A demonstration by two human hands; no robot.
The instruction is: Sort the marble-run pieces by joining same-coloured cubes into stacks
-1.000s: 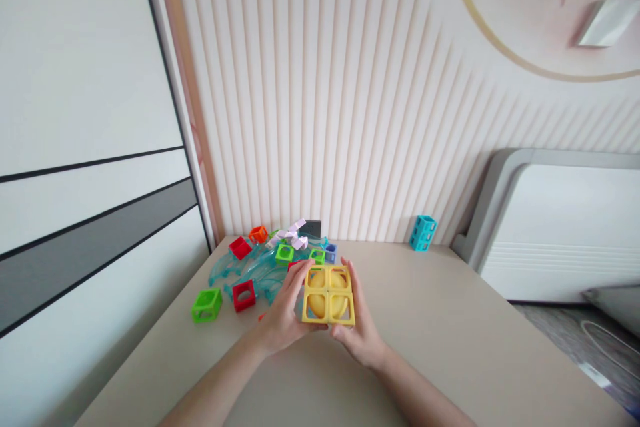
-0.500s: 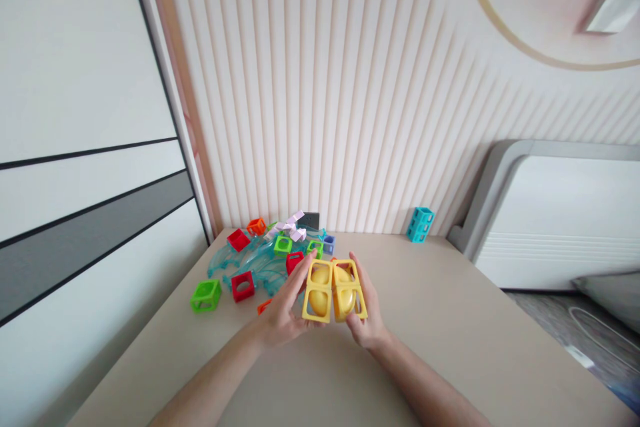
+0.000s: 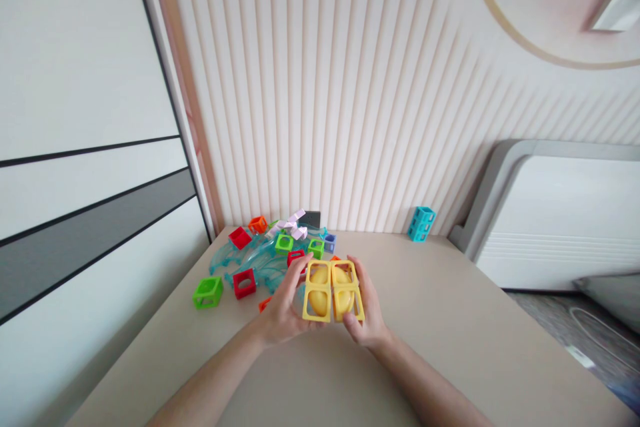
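Blocks (image 3: 324, 286), yellow, open-framed, curved within, slightly parted

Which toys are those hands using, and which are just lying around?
Being used:
left hand: yellow block pair
right hand: other yellow block pair

Lying around, apparently:
red blocks
green blocks
orange blocks
translucent blue curved pieces
turquoise block stack
lilac piece

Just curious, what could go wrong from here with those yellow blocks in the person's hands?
First, the left hand holds one pair of yellow, plastic-looking, open-framed square blocks and the right hand a matching yellow pair. A narrow gap shows between the pairs, so either might drop if its hand loosens.

Second, an orange, plastic-looking block sits partly hidden behind the left hand, which could perhaps bump it.
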